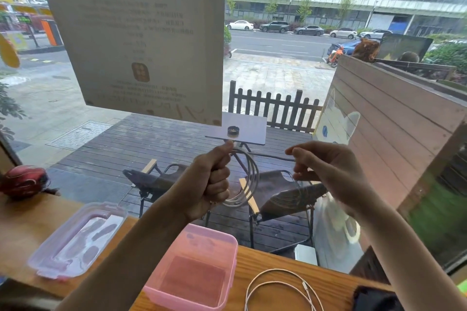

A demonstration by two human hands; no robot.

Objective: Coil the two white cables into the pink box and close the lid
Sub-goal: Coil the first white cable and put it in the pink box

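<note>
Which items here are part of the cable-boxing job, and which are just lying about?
Job: coiled white cable gripped by left hand; right hand; second white cable on the counter; pink box; clear lid.
Lying about: red object; dark object.

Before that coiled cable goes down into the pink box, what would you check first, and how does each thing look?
1. Coil held firmly: ok, the left hand grips the coiled cable in a fist.
2. Loose end tucked in: cannot tell, the right hand is blurred and the strand by it is faint.
3. Pink box open: ok, no lid on it.
4. Box has room: ok, nothing lies inside.
5. Lid within reach: ok, on the counter left of the box.
6. Second cable ready: not ok, it lies uncoiled right of the box.
</note>
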